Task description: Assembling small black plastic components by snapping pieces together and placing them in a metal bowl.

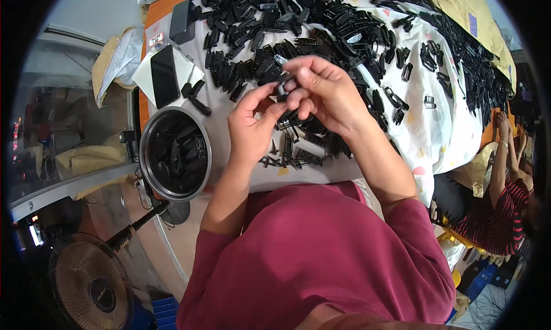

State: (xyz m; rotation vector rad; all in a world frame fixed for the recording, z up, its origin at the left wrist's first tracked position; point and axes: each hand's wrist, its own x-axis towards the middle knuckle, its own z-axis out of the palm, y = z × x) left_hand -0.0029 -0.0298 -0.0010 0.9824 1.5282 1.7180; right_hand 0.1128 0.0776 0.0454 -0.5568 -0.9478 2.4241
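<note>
Above the near part of the table, both my hands meet around a small black plastic part with a pale grey patch. My left hand pinches it from the left between thumb and fingertips. From the other side my right hand grips it with thumb and bent fingers, which hide much of its shape. Behind and below the hands spreads a large heap of similar black plastic clip-like parts. Several thin pieces lie just under my hands, near the front edge.
Left of my hands stands a round metal bowl containing black parts. Beyond it lie a phone and a dark box. A patterned white cloth covers the table. A fan stands lower left; another person sits at right.
</note>
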